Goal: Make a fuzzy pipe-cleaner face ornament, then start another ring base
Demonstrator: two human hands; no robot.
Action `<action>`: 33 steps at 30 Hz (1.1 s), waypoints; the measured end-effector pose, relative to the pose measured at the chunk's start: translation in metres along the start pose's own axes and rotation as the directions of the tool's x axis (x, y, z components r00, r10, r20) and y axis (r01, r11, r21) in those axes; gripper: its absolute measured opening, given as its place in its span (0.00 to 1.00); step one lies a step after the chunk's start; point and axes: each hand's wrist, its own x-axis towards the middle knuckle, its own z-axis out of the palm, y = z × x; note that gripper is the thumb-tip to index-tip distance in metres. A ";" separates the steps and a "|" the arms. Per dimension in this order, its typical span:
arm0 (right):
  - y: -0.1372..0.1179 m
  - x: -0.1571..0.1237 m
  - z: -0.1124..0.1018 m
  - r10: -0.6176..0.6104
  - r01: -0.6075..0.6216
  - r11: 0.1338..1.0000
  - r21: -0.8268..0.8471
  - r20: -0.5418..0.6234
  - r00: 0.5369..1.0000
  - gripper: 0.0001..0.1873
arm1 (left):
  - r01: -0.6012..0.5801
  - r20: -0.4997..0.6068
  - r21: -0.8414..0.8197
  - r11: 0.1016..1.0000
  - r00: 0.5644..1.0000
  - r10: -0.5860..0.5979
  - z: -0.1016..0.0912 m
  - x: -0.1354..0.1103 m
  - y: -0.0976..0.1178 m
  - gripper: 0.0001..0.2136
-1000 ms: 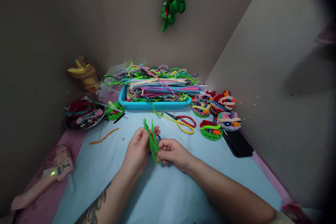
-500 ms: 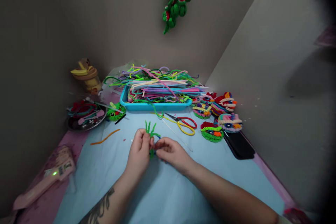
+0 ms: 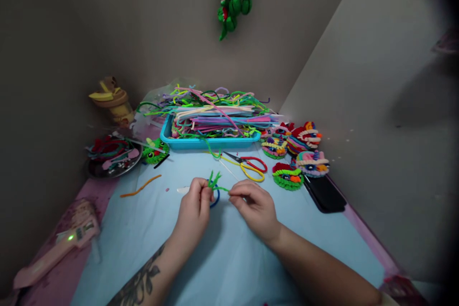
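Observation:
My left hand [image 3: 195, 204] is closed, pinching a small bunch of green pipe cleaners [image 3: 214, 180] whose tips fan upward. A blue ring-shaped loop [image 3: 216, 198] shows beside its fingertips; how it joins the green bunch is hidden. To the right, my right hand [image 3: 255, 205] pinches the end of one green strand that stretches sideways from the bunch. Both hands are over the light blue cloth [image 3: 229, 258]. Beyond them lie scissors [image 3: 253, 168] with red and yellow handles.
A blue tray [image 3: 211, 143] heaped with pipe cleaners stands at the back. Several colourful fuzzy pieces [image 3: 288, 175] and a black phone [image 3: 325, 195] are at right. At left are a metal bowl [image 3: 118, 167], an orange pipe cleaner [image 3: 141, 186] and a pink glue gun [image 3: 60, 251].
My right hand has moved right, away from the left, drawing one green strand out straight. The blue loop shows more clearly now. The view has shifted slightly.

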 end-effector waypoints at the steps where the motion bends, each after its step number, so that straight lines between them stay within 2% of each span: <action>1: 0.001 0.001 0.000 0.044 -0.044 0.999 -0.004 -0.019 0.999 0.04 | 0.002 0.012 -0.011 1.000 1.000 -0.002 0.000 0.000 0.000 0.08; 3: 0.003 0.004 -0.001 0.146 -0.145 0.989 0.027 -0.043 0.988 0.03 | 0.001 0.052 -0.045 0.999 0.999 0.002 0.000 0.000 -0.001 0.09; 7: 0.010 0.010 -0.003 0.265 -0.263 0.961 0.090 -0.003 0.964 0.09 | 0.026 0.192 -0.170 0.985 0.981 0.007 -0.001 0.001 -0.002 0.11; 14: 0.006 0.016 -0.001 0.326 -0.336 0.931 0.142 0.091 0.941 0.14 | 0.289 0.453 -0.372 0.882 0.886 -0.100 -0.003 0.005 0.003 0.16; 19: 0.008 0.017 0.002 0.423 -0.437 0.865 0.248 0.109 0.900 0.16 | 0.377 0.485 -0.391 0.840 0.860 -0.161 -0.003 0.004 0.000 0.17; 24: 0.017 0.016 0.004 0.489 -0.526 0.755 0.391 0.199 0.849 0.21 | 0.393 0.503 -0.448 0.803 0.853 -0.137 -0.004 0.003 -0.001 0.17; 26: 0.018 0.017 0.003 0.472 -0.514 0.763 0.392 0.207 0.857 0.18 | 0.417 0.516 -0.471 0.778 0.845 -0.140 -0.004 0.003 -0.001 0.16; 28: 0.016 0.018 0.001 0.426 -0.460 0.817 0.349 0.172 0.888 0.15 | 0.442 0.523 -0.475 0.761 0.837 -0.160 -0.003 0.004 0.000 0.16; 31: 0.009 0.018 -0.002 0.311 -0.322 0.932 0.166 0.088 0.946 0.10 | 0.447 0.492 -0.443 0.777 0.846 -0.206 -0.001 0.005 0.001 0.16; 33: 0.006 0.018 -0.003 0.227 -0.229 0.973 0.027 0.048 0.973 0.08 | 0.427 0.450 -0.413 0.804 0.863 -0.227 0.000 0.006 0.001 0.15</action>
